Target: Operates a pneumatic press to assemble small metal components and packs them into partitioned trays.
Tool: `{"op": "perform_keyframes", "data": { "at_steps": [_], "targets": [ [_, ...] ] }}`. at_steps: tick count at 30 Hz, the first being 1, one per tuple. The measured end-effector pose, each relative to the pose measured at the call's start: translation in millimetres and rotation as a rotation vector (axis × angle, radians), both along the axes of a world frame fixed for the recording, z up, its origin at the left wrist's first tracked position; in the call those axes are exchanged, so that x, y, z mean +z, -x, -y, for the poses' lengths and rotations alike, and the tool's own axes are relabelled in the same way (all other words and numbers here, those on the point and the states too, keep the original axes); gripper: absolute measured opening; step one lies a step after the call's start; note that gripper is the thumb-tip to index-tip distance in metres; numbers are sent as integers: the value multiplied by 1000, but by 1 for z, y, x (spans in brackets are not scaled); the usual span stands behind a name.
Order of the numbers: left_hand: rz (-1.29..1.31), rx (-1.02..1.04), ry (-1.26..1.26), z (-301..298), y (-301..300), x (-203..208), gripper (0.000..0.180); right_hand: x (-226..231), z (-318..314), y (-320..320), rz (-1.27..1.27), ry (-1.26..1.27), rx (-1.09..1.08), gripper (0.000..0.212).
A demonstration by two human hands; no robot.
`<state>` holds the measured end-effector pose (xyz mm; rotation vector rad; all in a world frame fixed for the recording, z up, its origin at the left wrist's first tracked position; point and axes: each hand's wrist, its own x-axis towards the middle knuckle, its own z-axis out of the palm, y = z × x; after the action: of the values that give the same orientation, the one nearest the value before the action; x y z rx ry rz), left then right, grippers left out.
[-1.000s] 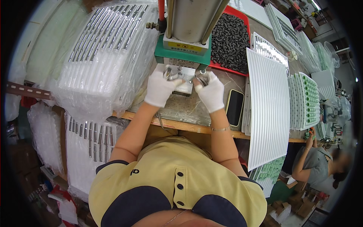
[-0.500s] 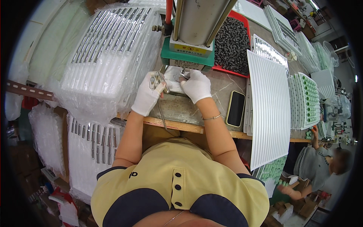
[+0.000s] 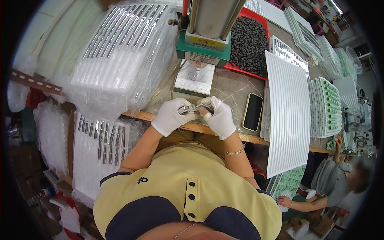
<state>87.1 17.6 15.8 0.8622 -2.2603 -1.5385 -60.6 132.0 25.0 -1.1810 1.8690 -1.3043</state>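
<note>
Just in front of the table's near edge, my two white-gloved hands are close together. My left hand (image 3: pixel 170 117) is closed on a small shiny metal part (image 3: pixel 186 109), of a kind I cannot make out. My right hand (image 3: pixel 220 118) pinches a second slim metal piece (image 3: pixel 205 107) that meets the first one; the fingers partly cover both. Beyond my hands stands a bench press with a green head (image 3: pixel 203 52), above a bright metal base plate (image 3: pixel 193 82). Nothing in my hands touches the plate.
A red tray (image 3: pixel 267 38) of small black cylindrical parts stands behind the press. At right lie a phone (image 3: pixel 252 112) and ribbed white sheets (image 3: pixel 288 116). Plastic-wrapped trays with chrome tubes (image 3: pixel 120 34) are stacked at left. A co-worker (image 3: pixel 332 180) works at far right.
Both hands have drawn back from the press plate toward my body and come together, with metal pieces between them. The plate is now uncovered. The co-worker's near hand has moved to the green parts.
</note>
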Motion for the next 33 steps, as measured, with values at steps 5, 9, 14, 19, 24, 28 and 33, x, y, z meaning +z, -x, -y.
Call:
{"op": "perform_keyframes", "data": {
  "at_steps": [5,9,14,19,24,28,33],
  "targets": [
    [-21,62,401,-5,-26,-15,29,-15,6,-16,-116,76,73,13],
    [-10,-135,428,-4,-62,-5,30,9,3,-30,-182,-61,254,14],
    [140,251,75,-7,-164,28,45,-6,-3,-35,-157,-62,369,14],
    [536,800,156,2,-322,27,46,-14,6,-34,-52,-135,284,17],
    [811,799,227,24,-370,3,44,-11,9,-40,-86,-142,303,17],
    [632,887,198,34,-378,-16,37,-12,8,-43,-91,-150,274,16],
    [637,1002,319,37,-371,-18,40,-18,8,-40,-32,-192,251,16]
  ]
}}
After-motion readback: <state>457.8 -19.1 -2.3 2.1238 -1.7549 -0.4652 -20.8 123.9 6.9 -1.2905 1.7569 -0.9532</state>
